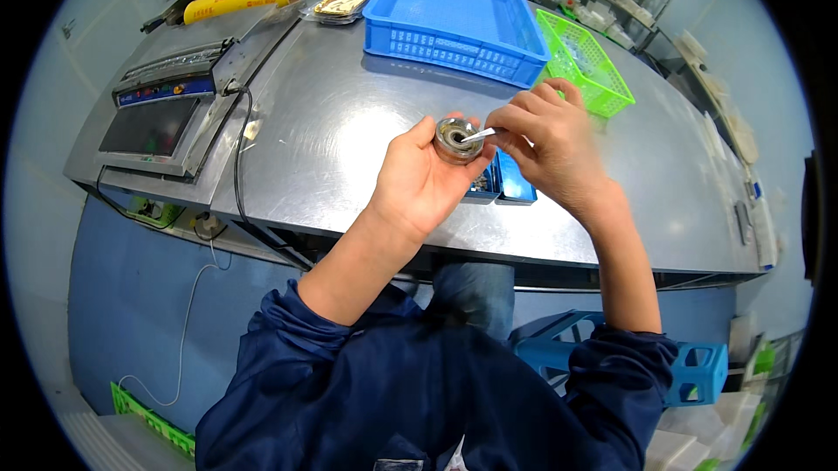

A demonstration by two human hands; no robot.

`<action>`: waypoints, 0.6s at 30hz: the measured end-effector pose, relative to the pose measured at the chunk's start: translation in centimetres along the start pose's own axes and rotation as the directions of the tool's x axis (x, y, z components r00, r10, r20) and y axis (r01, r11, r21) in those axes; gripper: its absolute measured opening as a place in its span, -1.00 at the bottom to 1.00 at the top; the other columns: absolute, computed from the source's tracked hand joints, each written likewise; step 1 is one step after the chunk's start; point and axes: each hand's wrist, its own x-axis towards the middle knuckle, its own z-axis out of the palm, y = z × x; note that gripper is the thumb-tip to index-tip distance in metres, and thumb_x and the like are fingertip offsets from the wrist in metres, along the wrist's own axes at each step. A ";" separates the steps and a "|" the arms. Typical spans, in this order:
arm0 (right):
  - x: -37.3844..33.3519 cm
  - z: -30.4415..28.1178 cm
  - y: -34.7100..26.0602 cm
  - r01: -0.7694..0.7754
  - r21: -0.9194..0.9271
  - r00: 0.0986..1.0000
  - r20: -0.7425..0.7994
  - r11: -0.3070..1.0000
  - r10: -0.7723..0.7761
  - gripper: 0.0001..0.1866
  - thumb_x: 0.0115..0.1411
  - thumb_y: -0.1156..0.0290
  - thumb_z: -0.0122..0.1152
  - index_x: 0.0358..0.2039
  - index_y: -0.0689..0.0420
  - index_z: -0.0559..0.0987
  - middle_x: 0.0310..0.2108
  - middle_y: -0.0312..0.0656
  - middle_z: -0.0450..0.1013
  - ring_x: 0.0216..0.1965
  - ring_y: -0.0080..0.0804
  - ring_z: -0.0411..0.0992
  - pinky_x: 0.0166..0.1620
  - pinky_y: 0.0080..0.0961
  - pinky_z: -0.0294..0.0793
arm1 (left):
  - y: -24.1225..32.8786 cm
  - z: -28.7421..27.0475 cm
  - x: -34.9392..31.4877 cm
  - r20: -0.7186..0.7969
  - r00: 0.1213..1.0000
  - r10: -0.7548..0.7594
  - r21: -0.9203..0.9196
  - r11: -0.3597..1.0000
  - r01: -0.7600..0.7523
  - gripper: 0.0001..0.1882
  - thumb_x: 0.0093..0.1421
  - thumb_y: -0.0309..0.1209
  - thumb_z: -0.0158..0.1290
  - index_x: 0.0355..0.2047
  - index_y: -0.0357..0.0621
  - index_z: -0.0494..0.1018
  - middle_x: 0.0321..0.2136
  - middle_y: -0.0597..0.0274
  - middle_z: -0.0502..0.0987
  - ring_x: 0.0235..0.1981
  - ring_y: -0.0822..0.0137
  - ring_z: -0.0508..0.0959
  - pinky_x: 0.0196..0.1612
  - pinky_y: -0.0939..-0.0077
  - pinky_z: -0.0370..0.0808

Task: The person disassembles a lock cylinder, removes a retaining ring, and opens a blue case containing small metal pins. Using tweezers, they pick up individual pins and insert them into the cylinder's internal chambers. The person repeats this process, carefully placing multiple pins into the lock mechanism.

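Observation:
My left hand [417, 176] is turned palm up above the steel table, with its fingers around a small round clear jar [456, 151]. Rings of dark and yellowish material show inside the jar. In a pinch, my right hand [552, 141] grips a thin silver tool [480, 134], whose tip reaches into the jar; whether it is tweezers or a small spatula I cannot tell. Below the jar, partly hidden by my hands, an open blue box [517, 181] lies on the table with small dark pieces in its left part.
A large blue crate [454, 49] stands at the far side, beside a bright green basket [602, 94] holding clear items. A wrapping machine [166, 113] with a black cable and a yellow roll [240, 1] occupy the left. A blue stool [694, 375] stands at lower right.

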 end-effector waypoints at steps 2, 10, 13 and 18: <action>0.2 0.1 -0.2 0.009 0.014 1.000 0.010 1.000 -0.009 -0.82 -0.11 0.36 0.38 -0.43 0.00 0.61 -0.54 -0.36 0.42 -0.36 -0.36 0.39 0.02 -0.25 0.26 | 0.0 0.0 0.0 -0.002 1.000 0.001 0.003 1.000 -0.001 -0.63 0.43 -0.23 -0.46 -0.13 -0.29 0.23 -0.14 -0.04 0.37 -0.09 0.10 0.40 0.08 0.07 0.37; 0.4 0.5 -0.3 0.023 0.014 0.998 0.058 1.000 -0.024 -0.87 -0.11 0.35 0.35 -0.50 0.04 0.62 -0.57 -0.32 0.43 -0.36 -0.33 0.39 0.01 -0.22 0.26 | 0.6 -1.8 0.1 0.085 0.995 -0.044 -0.044 0.998 0.048 -0.58 0.43 -0.25 -0.49 -0.07 -0.38 0.22 -0.08 -0.08 0.37 0.00 0.04 0.39 0.17 0.04 0.31; 0.6 0.5 -0.4 0.018 0.019 0.996 0.083 1.000 -0.020 -0.89 -0.11 0.37 0.33 -0.51 0.06 0.62 -0.57 -0.30 0.43 -0.37 -0.31 0.39 0.02 -0.21 0.26 | 0.7 -2.1 0.1 0.103 0.993 -0.055 -0.051 0.997 0.061 -0.58 0.43 -0.25 -0.50 -0.08 -0.38 0.23 -0.07 -0.09 0.37 0.01 0.04 0.39 0.17 0.05 0.31; 0.8 0.7 -0.4 0.011 0.046 0.995 0.098 0.999 -0.016 -0.90 -0.12 0.40 0.31 -0.52 0.07 0.62 -0.58 -0.27 0.43 -0.37 -0.28 0.39 0.03 -0.20 0.25 | 0.7 -1.9 0.0 0.072 0.996 -0.053 -0.023 0.998 0.055 -0.57 0.43 -0.25 -0.50 -0.06 -0.38 0.23 -0.07 -0.08 0.38 0.01 0.05 0.39 0.17 0.05 0.30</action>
